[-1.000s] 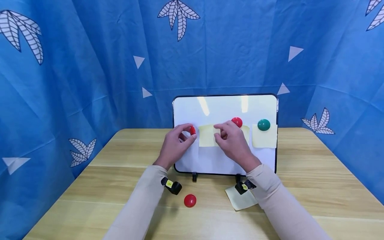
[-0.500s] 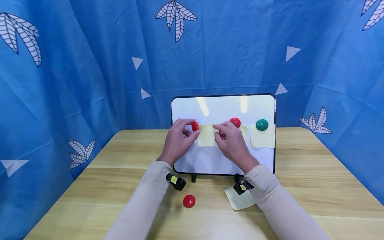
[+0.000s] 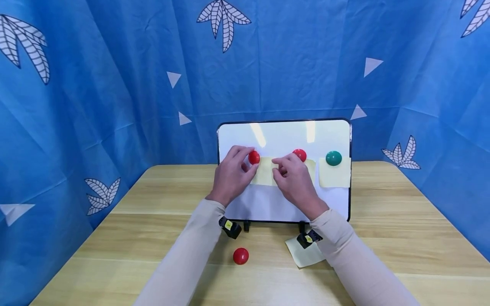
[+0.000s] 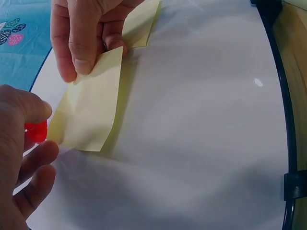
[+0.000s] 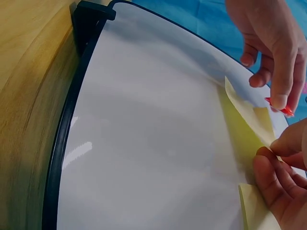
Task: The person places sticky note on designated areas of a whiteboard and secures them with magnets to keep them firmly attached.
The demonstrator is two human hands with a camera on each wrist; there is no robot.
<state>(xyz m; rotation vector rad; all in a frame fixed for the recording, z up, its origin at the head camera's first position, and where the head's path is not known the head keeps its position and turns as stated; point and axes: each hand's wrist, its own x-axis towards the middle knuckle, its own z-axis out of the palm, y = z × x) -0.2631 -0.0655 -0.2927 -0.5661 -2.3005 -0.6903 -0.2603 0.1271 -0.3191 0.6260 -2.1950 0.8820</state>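
My left hand (image 3: 234,173) pinches a round red magnet (image 3: 254,157) between thumb and fingers, at the upper left corner of a yellow sticky note (image 4: 88,105). The right hand (image 3: 296,182) pinches that note by its other side. In the left wrist view the note stands partly off the whiteboard (image 4: 201,115), its lower edge bent away from the surface. Further right on the board, a second red magnet (image 3: 300,154) sits at the top of another yellow note (image 3: 312,169), partly hidden by the right hand. A green magnet (image 3: 334,158) lies over a third note (image 3: 335,177).
The whiteboard stands upright on small black feet (image 3: 246,226) on the wooden table (image 3: 153,238). In front lie a loose red magnet (image 3: 240,256) and a loose note (image 3: 304,254), partly under the right wrist. A blue curtain (image 3: 134,85) hangs behind.
My left hand has moved right and slightly up with the red magnet, bringing it to the note's upper left corner. The right hand keeps its grip on the note with little movement.
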